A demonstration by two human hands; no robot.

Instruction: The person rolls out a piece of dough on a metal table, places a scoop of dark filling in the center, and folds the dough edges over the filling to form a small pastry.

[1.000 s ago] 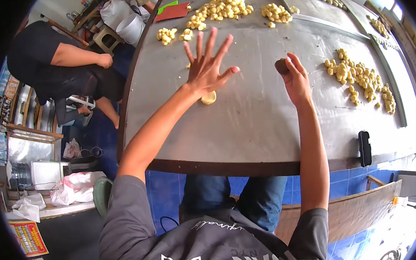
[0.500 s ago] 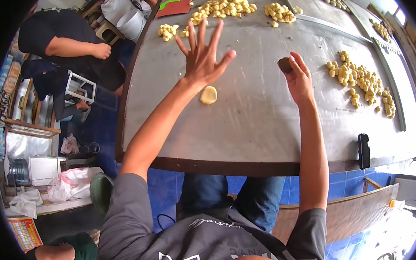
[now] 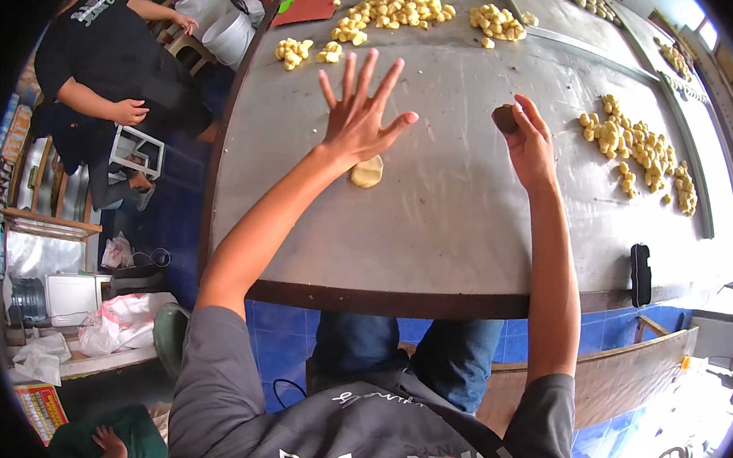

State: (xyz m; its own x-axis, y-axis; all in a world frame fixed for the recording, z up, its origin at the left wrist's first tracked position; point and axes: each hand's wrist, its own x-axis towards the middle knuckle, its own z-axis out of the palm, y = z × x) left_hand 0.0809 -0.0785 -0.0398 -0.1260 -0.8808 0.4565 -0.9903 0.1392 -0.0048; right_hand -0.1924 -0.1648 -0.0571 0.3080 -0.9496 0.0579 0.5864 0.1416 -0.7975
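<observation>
My left hand (image 3: 358,119) hovers over the steel tabletop (image 3: 434,225) with all fingers spread, partly above a flat round piece of pale yellow dough (image 3: 366,175). To the upper right of the disc my right hand (image 3: 529,142) grips a small dark brown lump (image 3: 503,118) between thumb and fingers; I cannot tell what it is made of. Small yellow dough balls lie piled at the far side (image 3: 401,9), in smaller clusters (image 3: 293,52) and in a spread group (image 3: 644,149) at the right.
Red and green flat sheets (image 3: 304,11) lie at the far left corner. A black case (image 3: 641,274) sits near the right front edge. A long metal rail crosses the right side. Co-workers (image 3: 100,53) in dark clothes are left of the table; another in green (image 3: 132,429) is at lower left.
My left hand rose slightly, then came back down over the disc. My right hand shifted slightly right. The co-worker in black changed posture, and the person in green came into view at lower left.
</observation>
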